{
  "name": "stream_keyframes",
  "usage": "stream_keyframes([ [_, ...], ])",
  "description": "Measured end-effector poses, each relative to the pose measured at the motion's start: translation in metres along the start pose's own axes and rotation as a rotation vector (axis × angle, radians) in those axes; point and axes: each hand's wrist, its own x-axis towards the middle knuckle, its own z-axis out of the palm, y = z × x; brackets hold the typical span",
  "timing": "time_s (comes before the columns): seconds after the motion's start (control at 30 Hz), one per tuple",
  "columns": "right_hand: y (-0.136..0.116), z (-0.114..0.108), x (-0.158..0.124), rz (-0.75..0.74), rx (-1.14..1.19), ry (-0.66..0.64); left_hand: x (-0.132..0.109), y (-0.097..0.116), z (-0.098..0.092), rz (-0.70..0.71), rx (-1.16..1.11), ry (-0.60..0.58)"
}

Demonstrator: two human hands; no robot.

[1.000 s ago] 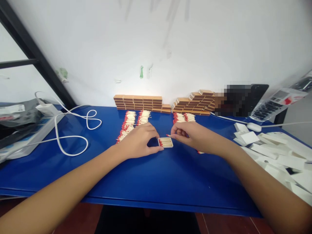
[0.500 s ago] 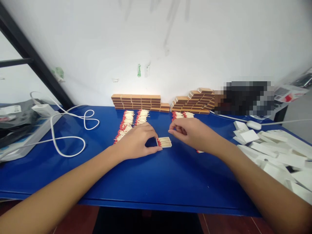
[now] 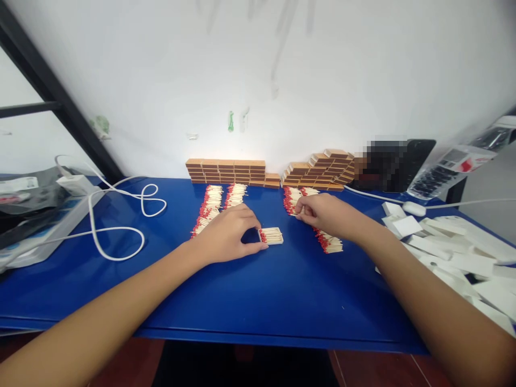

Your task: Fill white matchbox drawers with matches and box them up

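Note:
A small white tray [image 3: 281, 241] of red-headed matches lies on the blue table. My left hand [image 3: 231, 234] grips its left end between thumb and fingers. To the right, my right hand [image 3: 326, 215] is pinched at the edge of the right-hand rows of matches [image 3: 291, 198]; a match seems to be between its fingertips. More matches [image 3: 332, 244] show below that hand. Two long rows of matches [image 3: 212, 200] lie behind my left hand, which partly hides them.
Stacked brown matchboxes [image 3: 226, 171] stand along the wall, with a second stack [image 3: 318, 169] to the right. White empty trays [image 3: 455, 247] are heaped at the right. White cable [image 3: 116, 228] loops at the left; a phone [image 3: 419, 158] and a plastic bottle [image 3: 439, 172] stand at the back right.
My right hand has moved right, away from the tray, to the right-hand matches. My left hand still grips the tray. The view has shifted slightly.

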Motion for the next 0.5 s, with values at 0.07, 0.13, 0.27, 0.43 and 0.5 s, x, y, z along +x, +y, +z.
stream_keyframes([
  [0.07, -0.0001, 0.0, 0.0, 0.005, -0.016, 0.007, 0.0003, 0.0, -0.0002, 0.005, 0.003, 0.001],
  [0.13, -0.0004, -0.0006, 0.0001, -0.002, -0.03, 0.003, 0.0006, -0.0002, -0.0002, 0.006, 0.004, 0.005],
  [0.27, -0.0003, -0.0003, 0.0009, 0.002, -0.029, -0.015, 0.0008, -0.0003, 0.0002, 0.002, -0.005, -0.008],
  [0.43, 0.0011, 0.0014, -0.0003, -0.044, 0.023, -0.013, 0.0004, 0.0005, 0.001, 0.006, -0.002, -0.008],
  [0.5, -0.0004, 0.0013, -0.0017, -0.066, 0.074, -0.01, 0.0004, 0.0007, 0.0009, 0.006, -0.007, -0.002],
])
